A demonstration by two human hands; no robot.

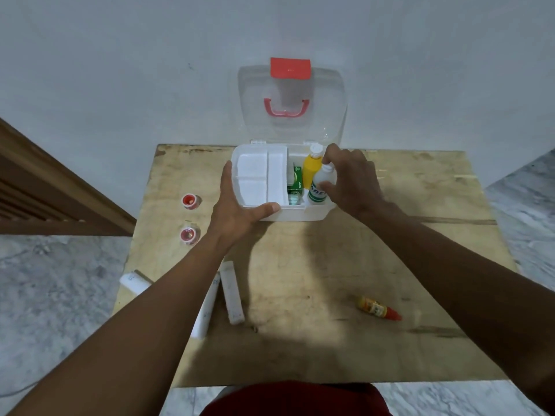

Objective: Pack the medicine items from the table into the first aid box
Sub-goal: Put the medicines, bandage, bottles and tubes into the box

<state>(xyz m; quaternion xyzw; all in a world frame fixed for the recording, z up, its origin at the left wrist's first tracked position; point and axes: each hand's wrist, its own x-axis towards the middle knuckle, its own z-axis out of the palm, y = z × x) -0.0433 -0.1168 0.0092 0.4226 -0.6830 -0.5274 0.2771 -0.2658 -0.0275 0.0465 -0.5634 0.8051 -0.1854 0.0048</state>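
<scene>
While the right hand (348,178) grips a white bottle (321,184) in the first aid box (295,216), the left hand (237,205) clasps the inner tray (259,178). Beside the grip: yellow bottle (310,172), green carton (295,181). Well apart, unpacked: two red pots (190,201), white tubes (232,292), a dropper bottle (378,308).

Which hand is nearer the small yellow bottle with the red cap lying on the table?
Right. The right hand is at the white bottle in the first aid box, above the yellow bottle; the left hand grips the box's left front corner, farther away.

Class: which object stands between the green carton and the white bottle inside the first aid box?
The head view shows a yellow bottle standing between the green carton and the white bottle.
</scene>
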